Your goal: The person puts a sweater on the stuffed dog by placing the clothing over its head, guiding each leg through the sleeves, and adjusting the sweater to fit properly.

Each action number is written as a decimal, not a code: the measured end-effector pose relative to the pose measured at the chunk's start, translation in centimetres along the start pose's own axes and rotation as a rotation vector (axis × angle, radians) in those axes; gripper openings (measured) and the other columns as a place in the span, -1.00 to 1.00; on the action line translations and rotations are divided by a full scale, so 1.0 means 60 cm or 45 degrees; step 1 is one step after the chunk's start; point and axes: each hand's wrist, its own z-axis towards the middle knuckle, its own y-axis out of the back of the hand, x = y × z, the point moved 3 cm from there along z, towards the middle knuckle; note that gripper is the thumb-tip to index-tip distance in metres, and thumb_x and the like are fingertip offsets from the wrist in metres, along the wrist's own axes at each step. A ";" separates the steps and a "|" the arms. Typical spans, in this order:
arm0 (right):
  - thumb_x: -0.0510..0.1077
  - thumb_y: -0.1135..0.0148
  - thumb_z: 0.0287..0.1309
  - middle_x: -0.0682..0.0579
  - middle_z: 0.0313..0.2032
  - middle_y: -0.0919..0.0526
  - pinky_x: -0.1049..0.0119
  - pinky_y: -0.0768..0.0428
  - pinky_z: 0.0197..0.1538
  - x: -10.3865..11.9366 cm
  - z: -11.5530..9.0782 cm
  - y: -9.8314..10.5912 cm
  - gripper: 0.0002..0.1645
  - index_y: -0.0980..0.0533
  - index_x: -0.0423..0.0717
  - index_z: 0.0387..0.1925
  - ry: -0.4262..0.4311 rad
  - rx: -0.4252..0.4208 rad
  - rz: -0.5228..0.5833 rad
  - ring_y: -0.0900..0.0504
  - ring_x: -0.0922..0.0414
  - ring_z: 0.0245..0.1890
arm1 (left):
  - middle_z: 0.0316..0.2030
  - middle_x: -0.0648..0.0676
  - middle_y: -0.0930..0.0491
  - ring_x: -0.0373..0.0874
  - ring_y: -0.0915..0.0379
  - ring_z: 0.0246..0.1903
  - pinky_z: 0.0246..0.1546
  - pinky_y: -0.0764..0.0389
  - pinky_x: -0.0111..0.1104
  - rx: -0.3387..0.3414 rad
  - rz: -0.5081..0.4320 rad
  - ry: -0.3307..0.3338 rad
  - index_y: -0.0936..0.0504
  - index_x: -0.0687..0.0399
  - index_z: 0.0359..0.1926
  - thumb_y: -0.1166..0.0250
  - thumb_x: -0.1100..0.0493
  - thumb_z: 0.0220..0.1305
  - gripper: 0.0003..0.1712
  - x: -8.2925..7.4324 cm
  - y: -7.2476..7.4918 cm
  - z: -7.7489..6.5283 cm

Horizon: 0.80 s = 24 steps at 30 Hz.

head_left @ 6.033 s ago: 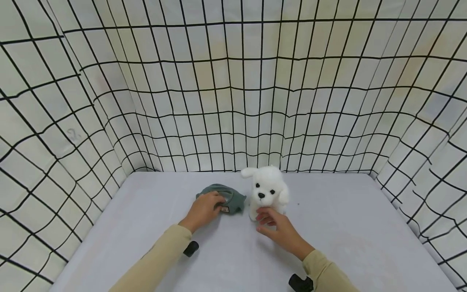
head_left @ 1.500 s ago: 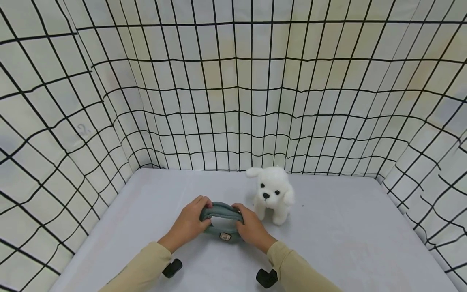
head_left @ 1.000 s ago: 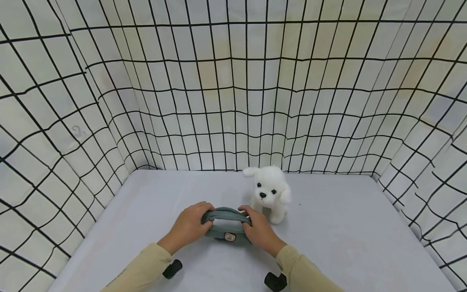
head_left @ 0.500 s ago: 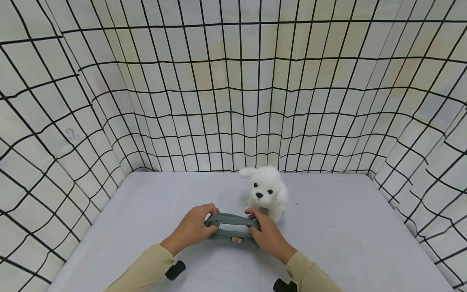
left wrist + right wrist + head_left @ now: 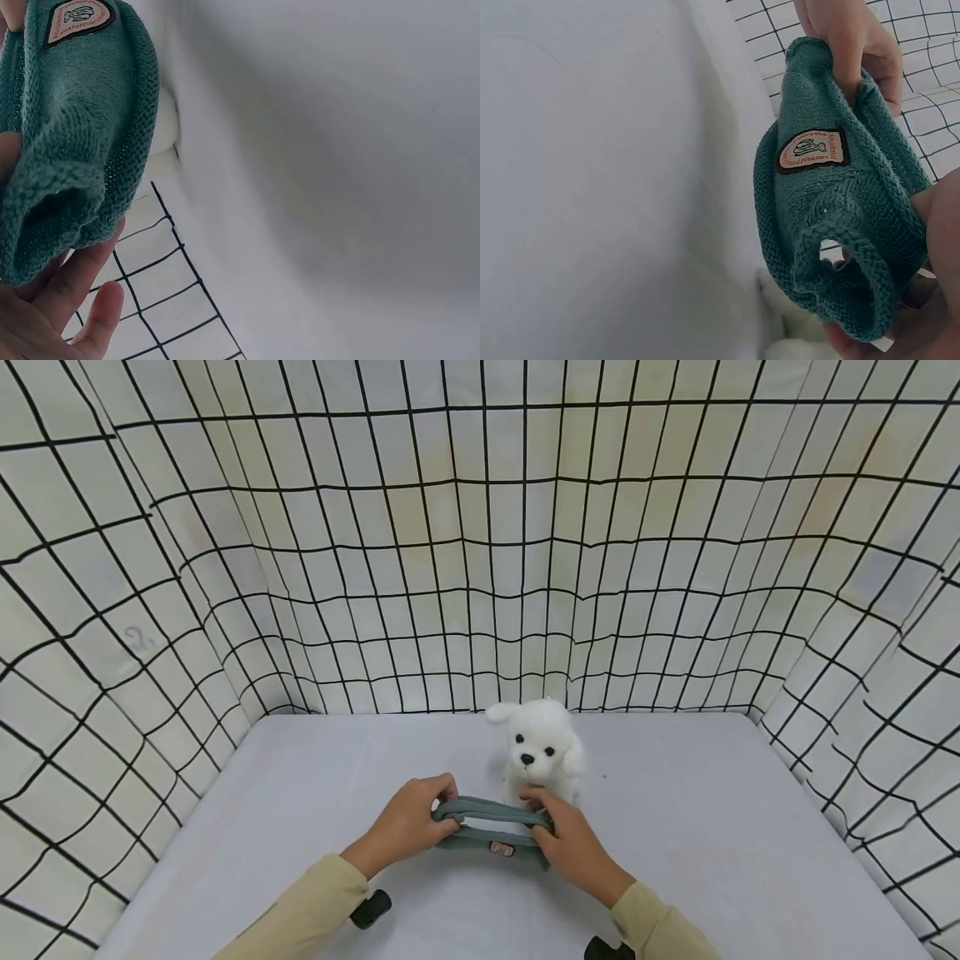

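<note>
Beige sleeves (image 5: 300, 906) noted at the near edge. What comes past them?

Green knitted garment (image 5: 802, 199), apparently lifted just clear of the table (image 5: 675, 810). The left hand (image 5: 408, 822) pinches one end between thumb and fingers; the right hand (image 5: 577, 845) grips the other. Sewn patch (image 5: 814, 150) on the near side.

Handling advice?

Pull evenly from both ends so the gap between the edges does not close, and avoid bunching the knit under the thumbs. Light tension should suffice; the knit looks stretchy.

Obstructions?

White toy dog (image 5: 542, 731), standing on the table just behind the right hand, which hides part of its lower body. A knock is possible there. Farthest: black net (image 5: 524, 405), well apart from the work.
</note>
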 end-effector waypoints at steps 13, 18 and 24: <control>-0.35 -0.19 0.13 0.14 -0.05 -0.62 0.25 -0.56 -0.03 0.019 -0.019 0.036 -0.48 -0.46 -0.04 0.16 0.002 -0.133 -0.041 -0.56 0.22 -0.04 | -0.43 -0.22 -0.52 -0.33 -0.32 -0.44 -0.39 -0.38 -0.51 -0.055 -0.079 -0.084 -0.46 -0.11 -0.42 -0.43 0.27 -0.06 -0.70 -0.025 -0.015 0.019; -0.22 -0.32 0.13 0.12 -0.06 -0.63 0.29 -0.58 -0.07 0.027 -0.022 0.045 -0.48 -0.46 0.02 0.15 0.077 -0.145 -0.065 -0.59 0.21 -0.07 | -0.40 -0.22 -0.52 -0.34 -0.33 -0.42 -0.38 -0.41 -0.51 -0.063 -0.128 -0.121 -0.47 -0.11 -0.37 -0.46 0.22 0.00 -0.70 -0.029 -0.015 0.022; -0.11 -0.39 0.10 0.16 -0.13 -0.63 0.40 -0.58 -0.17 0.028 -0.022 0.055 -0.49 -0.49 0.03 0.11 0.141 -0.202 -0.065 -0.56 0.30 -0.22 | -0.37 -0.23 -0.51 -0.37 -0.42 -0.34 -0.25 -0.57 -0.37 -0.025 -0.278 -0.249 -0.46 -0.13 -0.31 -0.48 -0.07 0.04 -0.64 -0.030 -0.020 0.027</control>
